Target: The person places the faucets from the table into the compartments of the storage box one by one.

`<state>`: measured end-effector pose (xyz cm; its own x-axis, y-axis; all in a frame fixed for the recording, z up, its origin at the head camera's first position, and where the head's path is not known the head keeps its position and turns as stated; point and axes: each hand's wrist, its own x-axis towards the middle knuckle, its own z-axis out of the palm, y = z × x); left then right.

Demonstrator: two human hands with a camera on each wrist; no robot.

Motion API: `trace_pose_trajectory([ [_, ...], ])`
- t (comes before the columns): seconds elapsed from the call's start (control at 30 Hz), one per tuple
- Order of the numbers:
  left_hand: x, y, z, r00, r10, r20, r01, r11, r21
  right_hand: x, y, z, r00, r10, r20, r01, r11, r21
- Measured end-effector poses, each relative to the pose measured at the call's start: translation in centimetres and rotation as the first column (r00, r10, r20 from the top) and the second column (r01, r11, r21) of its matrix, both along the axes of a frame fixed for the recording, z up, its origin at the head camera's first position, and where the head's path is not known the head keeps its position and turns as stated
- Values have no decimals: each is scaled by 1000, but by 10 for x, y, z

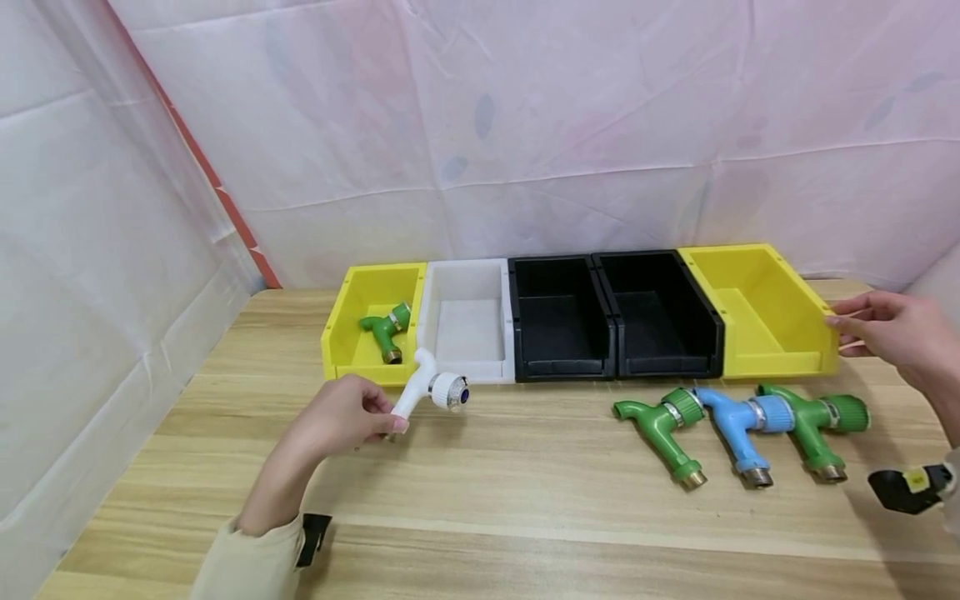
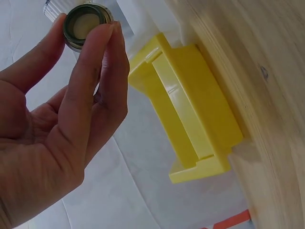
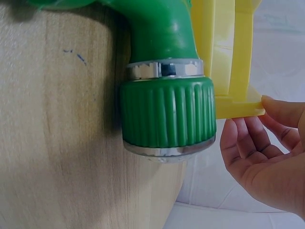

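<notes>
My left hand pinches a white tap by its threaded end, holding it tilted in front of the left yellow bin and the white bin. In the left wrist view, thumb and fingertips grip around the tap's round open end. My right hand pinches the right wall of the right-hand yellow bin, thumb at the rim and fingers along the outer side. A green tap lies close by, large in the right wrist view. Another green tap rests inside the left yellow bin.
Two black bins stand between the white bin and the right yellow one, all in a row along the back of the wooden table. In front lie a green tap, a blue tap and another green tap. Pale cloth hangs behind.
</notes>
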<state>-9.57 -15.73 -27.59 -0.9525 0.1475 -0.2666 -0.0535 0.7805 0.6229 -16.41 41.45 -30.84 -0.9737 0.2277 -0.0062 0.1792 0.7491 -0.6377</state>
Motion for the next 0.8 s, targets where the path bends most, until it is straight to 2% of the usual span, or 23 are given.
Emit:
trace_pose_trajectory([
  [0.47, -13, 9, -1, 1000, 4, 0, -4, 1000, -16, -1, 3, -2, 1000, 11, -11, -11, 1000, -4],
  [0.8, -24, 16, -3, 1000, 26, 12, -26, 1000, 14, -2, 5, -3, 1000, 12, -7, -12, 1000, -11],
])
